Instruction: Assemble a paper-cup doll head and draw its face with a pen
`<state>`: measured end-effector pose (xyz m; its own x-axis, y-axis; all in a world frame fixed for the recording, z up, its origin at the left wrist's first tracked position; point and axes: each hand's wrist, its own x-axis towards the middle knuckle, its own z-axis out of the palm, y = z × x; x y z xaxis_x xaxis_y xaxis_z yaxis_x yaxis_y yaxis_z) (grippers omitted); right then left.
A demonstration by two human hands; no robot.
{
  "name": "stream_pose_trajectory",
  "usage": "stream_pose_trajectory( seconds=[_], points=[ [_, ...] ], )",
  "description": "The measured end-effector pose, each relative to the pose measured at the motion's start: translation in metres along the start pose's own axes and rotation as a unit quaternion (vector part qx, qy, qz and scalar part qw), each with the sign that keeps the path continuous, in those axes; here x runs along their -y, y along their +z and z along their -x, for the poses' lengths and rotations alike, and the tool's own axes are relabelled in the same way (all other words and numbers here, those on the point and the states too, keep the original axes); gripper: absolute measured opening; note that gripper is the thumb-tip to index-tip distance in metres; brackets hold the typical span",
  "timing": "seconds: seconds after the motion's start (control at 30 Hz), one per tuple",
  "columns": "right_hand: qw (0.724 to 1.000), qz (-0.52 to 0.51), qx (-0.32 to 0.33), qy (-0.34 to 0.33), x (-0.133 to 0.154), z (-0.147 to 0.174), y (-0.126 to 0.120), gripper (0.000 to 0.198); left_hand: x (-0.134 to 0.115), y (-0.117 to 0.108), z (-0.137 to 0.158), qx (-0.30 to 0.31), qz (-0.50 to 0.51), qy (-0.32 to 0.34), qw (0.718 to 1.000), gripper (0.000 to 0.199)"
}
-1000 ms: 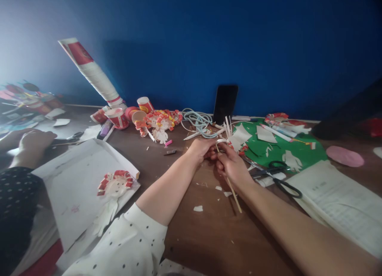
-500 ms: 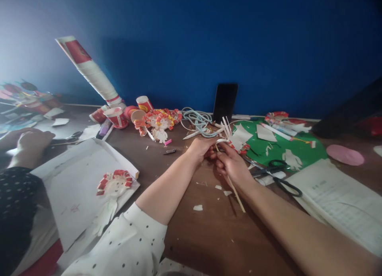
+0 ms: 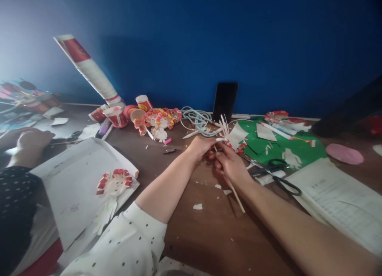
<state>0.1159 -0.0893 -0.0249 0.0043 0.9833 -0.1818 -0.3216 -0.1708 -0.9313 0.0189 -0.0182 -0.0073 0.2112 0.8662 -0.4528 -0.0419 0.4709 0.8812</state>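
Stick (image 3: pixel 238 198) is sitting a bit right of centre, slanting from my right hand (image 3: pixel 231 162) down toward the bottom of the frame. Right fingers (image 3: pixel 219 164) are curling closed around it near its upper end, no real gap showing. My left hand (image 3: pixel 201 148) is meeting them from the other side, but its fingertips are hiding from my camera, so I can't tell how open they are or whether they're holding anything. A curled white strip (image 3: pixel 220 140) is showing right above the knuckles. Red-and-white paper piece (image 3: pixel 239 142) is lying just beyond, at the edge of a green sheet (image 3: pixel 310 156). Scissors (image 3: pixel 276 179) are resting right of centre on the desk (image 3: pixel 193 236), and a phone (image 3: pixel 226 99) is leaning upper centre. Someone else's hand (image 3: pixel 32 142) is occupying the far left.
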Motion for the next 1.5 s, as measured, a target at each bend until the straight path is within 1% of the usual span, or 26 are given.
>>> stream_pose_trajectory(
  seconds=[0.1, 0.23, 0.33, 0.53, 0.67, 0.83, 1.0, 1.13, 1.33, 1.5],
  points=[
    [1.000, -0.006, -0.011, 0.002, 0.001, 0.001, 0.000, 0.052, -0.003, 0.000, 0.000, 0.011, 0.021, 0.022, 1.000, 0.026],
    [1.000, -0.013, -0.020, 0.003, 0.004, 0.002, 0.000, 0.057, -0.008, 0.000, 0.001, 0.009, 0.070, -0.014, 0.997, 0.022],
    [0.999, -0.019, -0.025, 0.006, 0.006, 0.002, 0.001, 0.059, -0.009, 0.001, 0.002, 0.005, 0.086, -0.037, 0.996, 0.022],
    [0.999, -0.022, -0.029, 0.005, 0.007, 0.003, 0.001, 0.060, -0.007, 0.001, -0.001, 0.002, 0.108, -0.040, 0.993, 0.021],
    [0.999, -0.013, -0.042, 0.004, 0.005, 0.002, 0.000, 0.064, -0.006, 0.000, -0.003, 0.009, 0.105, -0.040, 0.994, 0.022],
    [0.999, -0.013, -0.037, 0.004, 0.003, 0.000, -0.001, 0.059, -0.005, 0.000, -0.004, 0.000, 0.094, -0.033, 0.995, 0.022],
    [1.000, -0.011, -0.017, 0.009, 0.004, -0.001, -0.002, 0.046, -0.004, 0.000, -0.004, -0.006, 0.075, -0.027, 0.997, 0.023],
    [0.999, -0.036, -0.005, 0.019, 0.008, 0.000, -0.001, 0.036, -0.004, 0.001, -0.002, 0.012, 0.063, -0.018, 0.998, 0.028],
    [0.995, -0.085, -0.017, 0.039, 0.014, 0.002, 0.002, 0.048, -0.002, 0.002, -0.003, 0.022, 0.039, -0.015, 0.999, 0.028],
    [0.995, -0.093, -0.007, 0.039, 0.013, 0.002, 0.002, 0.043, -0.004, 0.002, -0.001, 0.042, 0.037, -0.013, 0.998, 0.029]
  ],
)
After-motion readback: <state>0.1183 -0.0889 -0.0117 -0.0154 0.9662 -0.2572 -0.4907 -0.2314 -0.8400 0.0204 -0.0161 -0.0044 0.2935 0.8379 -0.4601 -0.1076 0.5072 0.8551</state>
